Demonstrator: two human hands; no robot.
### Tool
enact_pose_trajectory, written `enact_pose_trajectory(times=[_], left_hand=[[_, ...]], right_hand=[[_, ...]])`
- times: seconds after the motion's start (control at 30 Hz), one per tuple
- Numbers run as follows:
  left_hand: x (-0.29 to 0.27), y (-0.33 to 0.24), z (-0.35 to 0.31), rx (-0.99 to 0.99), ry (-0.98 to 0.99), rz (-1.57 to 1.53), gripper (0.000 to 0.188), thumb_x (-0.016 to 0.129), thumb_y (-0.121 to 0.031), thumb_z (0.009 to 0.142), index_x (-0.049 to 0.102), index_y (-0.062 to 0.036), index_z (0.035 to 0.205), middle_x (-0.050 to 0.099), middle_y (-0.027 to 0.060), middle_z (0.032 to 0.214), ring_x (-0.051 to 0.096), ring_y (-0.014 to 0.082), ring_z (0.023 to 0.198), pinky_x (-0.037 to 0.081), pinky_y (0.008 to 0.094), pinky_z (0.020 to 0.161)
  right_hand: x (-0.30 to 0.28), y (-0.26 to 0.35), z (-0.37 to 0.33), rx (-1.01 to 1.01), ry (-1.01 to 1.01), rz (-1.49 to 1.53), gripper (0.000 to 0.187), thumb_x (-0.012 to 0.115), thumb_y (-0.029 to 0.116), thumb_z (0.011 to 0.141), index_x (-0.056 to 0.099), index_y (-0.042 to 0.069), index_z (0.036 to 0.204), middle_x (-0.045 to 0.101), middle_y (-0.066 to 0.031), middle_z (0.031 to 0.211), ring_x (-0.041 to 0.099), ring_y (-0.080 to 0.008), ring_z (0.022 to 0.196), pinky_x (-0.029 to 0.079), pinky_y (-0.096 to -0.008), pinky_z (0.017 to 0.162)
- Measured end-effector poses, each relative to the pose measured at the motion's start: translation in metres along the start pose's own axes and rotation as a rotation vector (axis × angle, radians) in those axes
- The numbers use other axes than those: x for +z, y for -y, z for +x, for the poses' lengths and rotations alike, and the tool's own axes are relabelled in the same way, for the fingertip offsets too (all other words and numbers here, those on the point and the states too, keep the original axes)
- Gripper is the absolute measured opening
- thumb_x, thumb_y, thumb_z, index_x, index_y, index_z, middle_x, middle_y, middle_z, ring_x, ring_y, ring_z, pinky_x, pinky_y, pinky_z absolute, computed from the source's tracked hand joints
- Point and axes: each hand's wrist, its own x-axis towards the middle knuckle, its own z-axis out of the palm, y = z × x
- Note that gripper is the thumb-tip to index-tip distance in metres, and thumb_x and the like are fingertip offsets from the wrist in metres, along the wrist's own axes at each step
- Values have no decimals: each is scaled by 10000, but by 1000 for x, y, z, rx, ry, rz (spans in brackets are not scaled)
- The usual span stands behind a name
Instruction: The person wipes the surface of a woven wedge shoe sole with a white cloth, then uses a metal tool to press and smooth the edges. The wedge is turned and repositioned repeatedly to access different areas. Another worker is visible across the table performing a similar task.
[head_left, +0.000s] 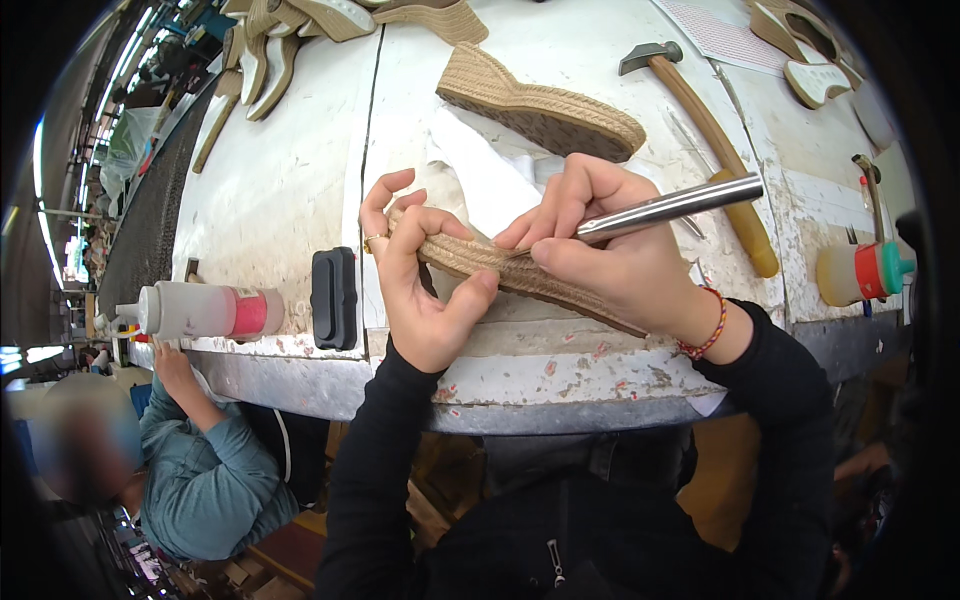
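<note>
At the frame's centre, the left hand (425, 300) has its fingers gripping a braided wedge sole (528, 274); the right hand's (625, 245) fingers grasp a silver metal tool (675, 207).

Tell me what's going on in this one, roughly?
A person is working on a braided wedge sole, gripping it in the left hand. The right hand holds a silver-handled tool, its working end at the braid; whether it touches is hard to tell. Beyond them, a second wedge sole lies on the white table, left of a wooden-handled hammer.
</note>
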Motion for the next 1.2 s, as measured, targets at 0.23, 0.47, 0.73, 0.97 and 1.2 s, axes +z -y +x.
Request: enact_pose_trajectory(times=[0.23,0.47,0.73,0.97,1.2], left_hand=[[-1,3,0,24,2,74,309,689,-170,548,516,-76,787,335,236,1206,264,315,1228,267,465,994],[1,4,1,32,9,67,303,682,-169,550,512,-77,783,337,249,1208,254,319,1239,265,468,988],[1,2,0,24,-3,57,289,672,-168,550,513,-75,772,352,240,1180,253,316,1237,263,468,988],[4,1,0,-7,-29,31,267,666,-165,553,517,-82,759,366,223,1154,261,310,1226,260,462,989],[4,0,0,5,-1,47,254,666,-161,569,516,-86,760,405,196,1109,261,304,1226,260,465,989]], right_hand=[[-4,8,-9,-57,45,-240,162,607,-55,753,472,24,712,602,-94,762,647,-198,866,514,-285,764],[-2,4,-10,-58,43,-220,168,625,-48,751,477,18,707,629,-122,773,656,-221,880,525,-297,747],[-1,4,-10,-60,57,-250,178,612,-56,743,462,22,685,620,-112,752,653,-222,887,523,-299,747],[0,5,-10,-13,20,-164,181,605,-63,742,459,21,676,620,-110,749,653,-215,885,522,-292,739],[3,3,-10,-30,1,-286,166,601,-49,745,462,20,685,603,-95,734,656,-196,851,517,-271,714]])
